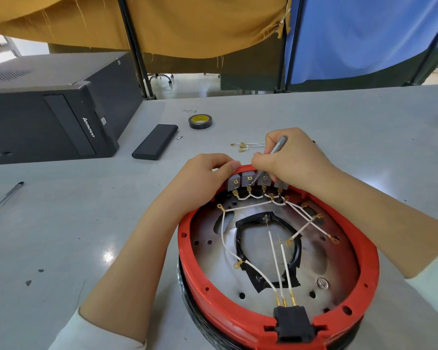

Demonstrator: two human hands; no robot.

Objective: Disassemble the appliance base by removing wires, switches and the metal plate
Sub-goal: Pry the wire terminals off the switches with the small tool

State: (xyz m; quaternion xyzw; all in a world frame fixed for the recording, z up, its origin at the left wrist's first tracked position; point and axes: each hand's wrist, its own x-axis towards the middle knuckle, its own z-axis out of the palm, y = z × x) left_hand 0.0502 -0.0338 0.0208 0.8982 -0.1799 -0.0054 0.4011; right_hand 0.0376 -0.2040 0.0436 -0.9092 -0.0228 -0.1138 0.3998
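Observation:
The red appliance base (372,271) lies upside down on the table, with a metal plate (339,261) inside it. Several grey switches (247,179) sit in a row at its far rim, joined by white wires (250,205) with gold terminals. A black plug socket (290,324) sits at the near rim. My left hand (202,178) grips the far rim beside the leftmost switch. My right hand (291,160) holds a grey screwdriver (278,145), its tip down among the switches.
A loose bundle of white wires (245,145) lies beyond my hands. A roll of black tape (200,121), a flat black case (155,145) and a black computer tower (48,117) stand at the left. A pen (4,200) lies at the left edge.

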